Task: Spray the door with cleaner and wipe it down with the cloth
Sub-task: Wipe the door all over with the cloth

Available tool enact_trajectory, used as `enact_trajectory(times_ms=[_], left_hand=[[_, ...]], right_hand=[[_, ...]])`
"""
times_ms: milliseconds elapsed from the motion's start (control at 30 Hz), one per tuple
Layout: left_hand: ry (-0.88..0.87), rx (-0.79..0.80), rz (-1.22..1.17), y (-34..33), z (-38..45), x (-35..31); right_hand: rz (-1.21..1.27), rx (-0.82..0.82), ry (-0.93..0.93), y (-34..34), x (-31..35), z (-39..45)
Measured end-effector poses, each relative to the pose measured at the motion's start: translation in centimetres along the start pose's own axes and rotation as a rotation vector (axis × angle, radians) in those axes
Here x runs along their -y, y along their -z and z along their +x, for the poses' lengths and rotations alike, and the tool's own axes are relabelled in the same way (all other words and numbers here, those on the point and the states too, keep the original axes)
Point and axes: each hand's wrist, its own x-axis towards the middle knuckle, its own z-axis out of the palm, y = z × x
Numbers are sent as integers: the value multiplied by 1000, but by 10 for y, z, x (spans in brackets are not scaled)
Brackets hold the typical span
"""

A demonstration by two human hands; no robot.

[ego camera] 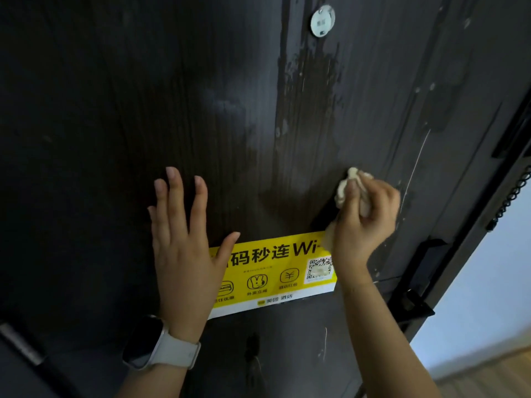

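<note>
A dark wood-grain door [115,110] fills the view, with wet streaks running down its middle and right part. My right hand [365,222] grips a crumpled cream cloth [346,188] and holds it against the door just above the sticker's right end. My left hand [184,239] lies flat on the door with fingers spread, its thumb over the left end of a yellow sticker [273,271]. A watch with a pale strap sits on that wrist. No spray bottle is in view.
A round silver peephole cover [322,20] sits high on the door. Black lock hardware [413,300] and a chain [514,193] are along the door's right edge. Beyond that edge are a pale wall and wooden floor [488,377].
</note>
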Motion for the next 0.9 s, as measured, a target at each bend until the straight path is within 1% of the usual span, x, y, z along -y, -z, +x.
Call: enact_trajectory(times_ms=[67, 100, 133, 167, 200, 267, 300, 333, 367, 400, 433, 500, 567, 633, 667, 733, 800, 833, 867, 900], left_hand=[[-10, 13, 2, 3, 0, 0], [-21, 17, 3, 6, 0, 1], [-35, 17, 6, 10, -1, 2], [-48, 9, 9, 15, -1, 4], [-52, -12, 7, 20, -1, 6], [-20, -102, -7, 29, 3, 13], [-4, -157, -5, 32, 7, 19], [4, -201, 10, 35, 14, 25], [4, -220, 26, 37, 23, 31], [-1, -221, 36, 39, 32, 37], [-7, -218, 40, 39, 41, 42], [-20, -232, 22, 38, 54, 49], [-25, -264, -3, 34, 58, 50], [-37, -273, 8, 30, 58, 52], [-45, -269, 24, 29, 57, 53], [-64, -252, 54, 30, 56, 55], [-78, -240, 67, 31, 56, 56], [-81, -234, 64, 31, 56, 56], [-81, -232, 55, 31, 56, 56], [-78, -229, 47, 32, 56, 56]], right_hand=[[9, -45, 33, -10, 1, 1], [11, -19, 77, -16, 4, -8], [35, 55, 137, -22, 8, -23], [68, 187, 222, -26, 12, -42], [99, 353, 338, -30, 16, -61], [113, 660, 601, -30, 21, -88], [102, 749, 698, -30, 20, -88], [73, 770, 773, -30, 17, -76], [20, 714, 839, -31, 13, -58], [-41, 613, 868, -30, 8, -37], [-79, 504, 843, -28, 5, -13], [-60, 348, 687, -24, 4, 29], [-53, 254, 546, -26, 8, 35], [-69, 224, 450, -39, 22, 10], [-57, 249, 432, -49, 28, -9], [-13, 391, 500, -62, 44, -50], [-4, 577, 691, -63, 53, -74], [-26, 646, 794, -61, 51, -73], [-58, 674, 886, -58, 46, -62], [-92, 674, 929, -54, 41, -46]])
